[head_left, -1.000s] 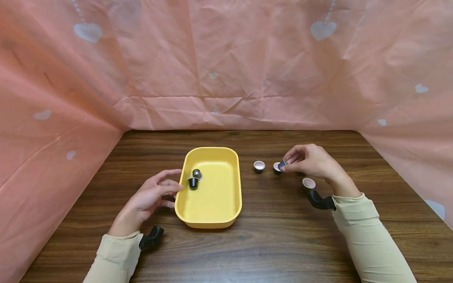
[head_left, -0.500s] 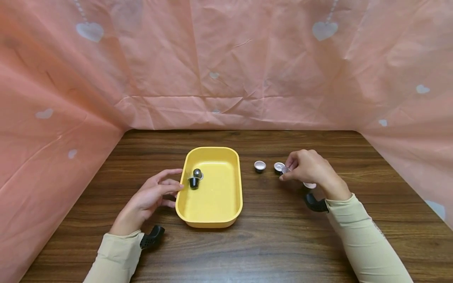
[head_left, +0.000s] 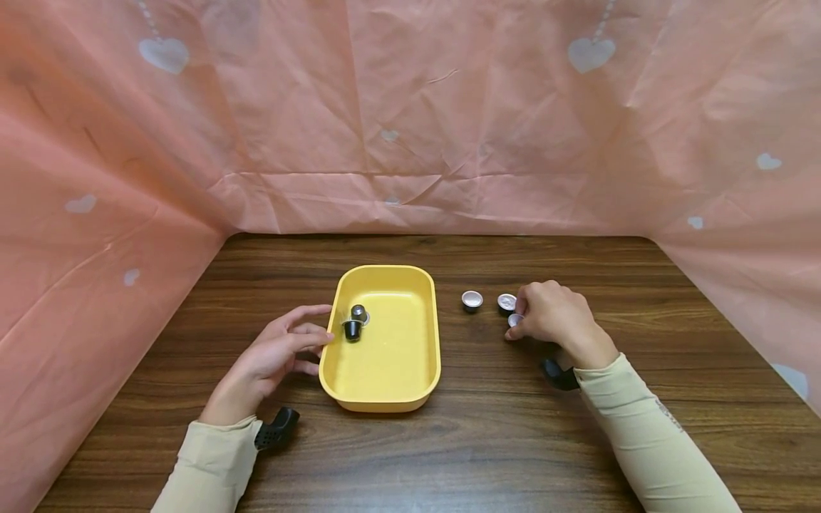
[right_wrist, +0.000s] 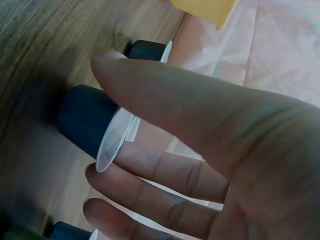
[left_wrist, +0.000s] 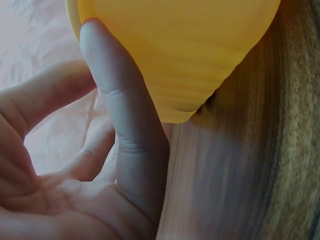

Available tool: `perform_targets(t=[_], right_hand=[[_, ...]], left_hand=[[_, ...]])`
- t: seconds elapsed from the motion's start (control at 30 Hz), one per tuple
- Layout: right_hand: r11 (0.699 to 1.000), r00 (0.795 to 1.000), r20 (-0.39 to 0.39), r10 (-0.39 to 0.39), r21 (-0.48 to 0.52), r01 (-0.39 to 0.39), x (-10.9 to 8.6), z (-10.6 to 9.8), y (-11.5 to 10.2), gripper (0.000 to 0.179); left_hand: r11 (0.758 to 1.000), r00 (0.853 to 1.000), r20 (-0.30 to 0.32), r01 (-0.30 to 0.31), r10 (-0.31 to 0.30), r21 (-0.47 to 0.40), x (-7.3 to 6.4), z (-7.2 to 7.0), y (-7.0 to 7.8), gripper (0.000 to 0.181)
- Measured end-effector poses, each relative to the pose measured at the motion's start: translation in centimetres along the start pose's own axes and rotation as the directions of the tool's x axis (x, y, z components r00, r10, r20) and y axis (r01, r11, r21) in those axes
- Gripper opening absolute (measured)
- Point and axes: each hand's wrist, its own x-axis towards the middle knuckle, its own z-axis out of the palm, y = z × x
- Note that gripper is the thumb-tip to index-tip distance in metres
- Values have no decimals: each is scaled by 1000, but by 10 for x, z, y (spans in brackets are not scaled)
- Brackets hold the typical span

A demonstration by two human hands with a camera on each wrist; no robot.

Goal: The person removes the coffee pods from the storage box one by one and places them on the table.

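Note:
My right hand (head_left: 556, 317) pinches a dark blue coffee capsule (right_wrist: 87, 120), its silver lid facing up, low over the table; the thumb lies on one side and fingertips on the other. Beside it stand a dark capsule with a crinkled silver lid (head_left: 507, 303) and, farther left, another lid-up capsule (head_left: 472, 300). My left hand (head_left: 272, 356) touches the left rim of a yellow tray (head_left: 385, 407) with its thumb and fingers loosely bent. Two dark capsules lie in the tray, one black (head_left: 352, 330) and one grey-topped (head_left: 359, 313).
Lower left in the right wrist view, another dark capsule (right_wrist: 70, 231) shows beside a greenish one (right_wrist: 20, 232); the right hand hides them from the head camera. Pink cloth walls (head_left: 410, 142) enclose the wooden table (head_left: 474, 442) at the back and sides.
My right hand has brought the capsule down and toward me, beside the crinkled-lid capsule. It now covers the capsule seen earlier near the wrist. The left hand and tray stay put.

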Motion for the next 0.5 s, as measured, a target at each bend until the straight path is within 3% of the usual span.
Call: perform_targets(t=[0.5], right_hand=[[1000,1000,8,25,-5,-25,-1,-1,-2,42]], left_hand=[[1000,1000,1,-1,1,-1,-1,1,1,68]])
